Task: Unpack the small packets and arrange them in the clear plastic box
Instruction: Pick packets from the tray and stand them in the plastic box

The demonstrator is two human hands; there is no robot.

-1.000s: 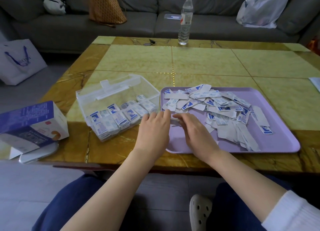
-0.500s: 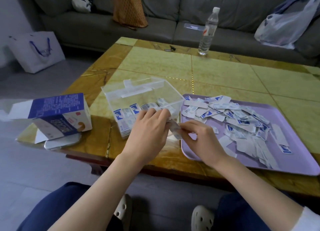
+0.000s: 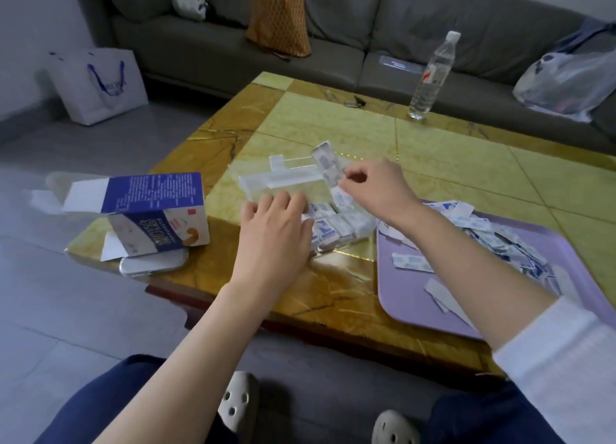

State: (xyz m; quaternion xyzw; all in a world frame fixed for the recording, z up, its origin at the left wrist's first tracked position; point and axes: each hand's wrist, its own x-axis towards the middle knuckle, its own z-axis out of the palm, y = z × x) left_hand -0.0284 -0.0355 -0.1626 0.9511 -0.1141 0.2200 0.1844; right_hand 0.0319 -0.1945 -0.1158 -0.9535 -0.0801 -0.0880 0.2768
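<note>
Hands (image 3: 273, 233) (image 3: 378, 190) with packet (image 3: 328, 165) over yellow table (image 3: 450, 157), sofa (image 3: 400, 20) behind

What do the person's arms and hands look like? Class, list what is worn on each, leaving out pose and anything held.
Both hands are bare: the left hand and right hand show no gloves, rings or watch. The left forearm is uncovered as far as the view shows. The right arm wears a white sleeve, plain and unmarked, which ends partway along the forearm.
</note>
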